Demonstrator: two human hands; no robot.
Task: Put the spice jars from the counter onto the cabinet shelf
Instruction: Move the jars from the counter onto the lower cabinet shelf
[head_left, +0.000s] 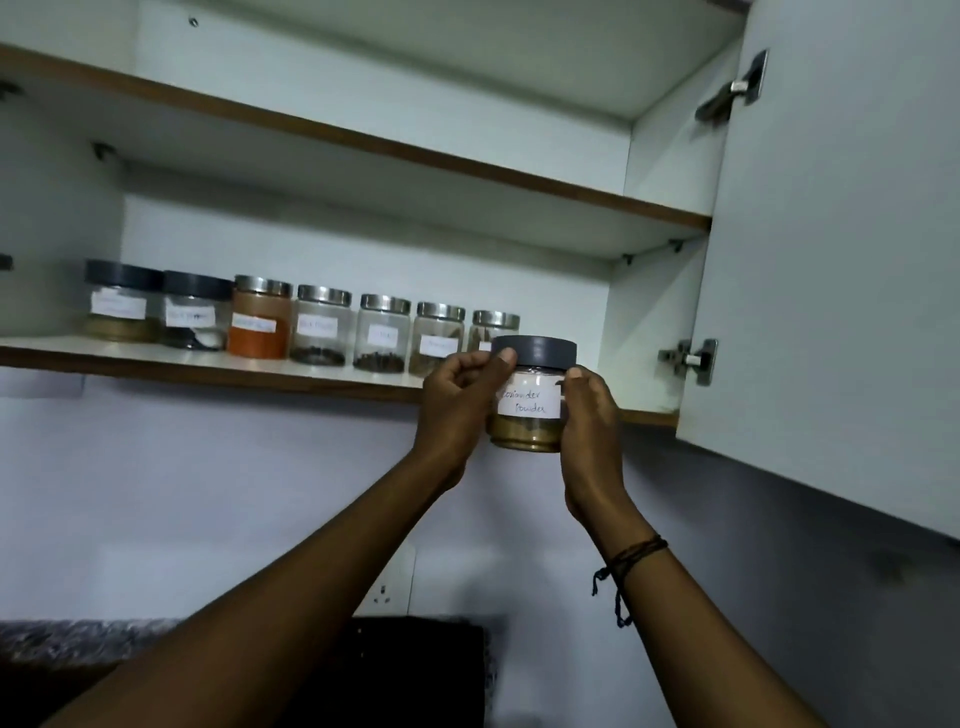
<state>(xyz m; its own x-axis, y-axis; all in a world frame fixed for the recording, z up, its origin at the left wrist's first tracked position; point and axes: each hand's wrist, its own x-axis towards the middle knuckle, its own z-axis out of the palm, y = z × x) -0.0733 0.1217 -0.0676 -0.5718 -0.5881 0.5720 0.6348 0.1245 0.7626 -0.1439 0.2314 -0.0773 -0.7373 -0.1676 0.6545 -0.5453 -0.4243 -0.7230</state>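
Both hands gripped the coriander powder jar (527, 397) in mid-air, just in front of the lower cabinet shelf (208, 358): left hand (460, 405) and right hand (589, 421) curled round its sides. Cabinet door (831, 260) hung open at right. Seven jars (322, 325) lined the shelf to the left.

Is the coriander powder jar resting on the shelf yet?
Apart. The head view shows the coriander powder jar held by both hands, its base hanging below the shelf edge.

grey-lidded jar (530, 397) of tan powder, orange spice jar (260, 318), white cabinet door (831, 260)
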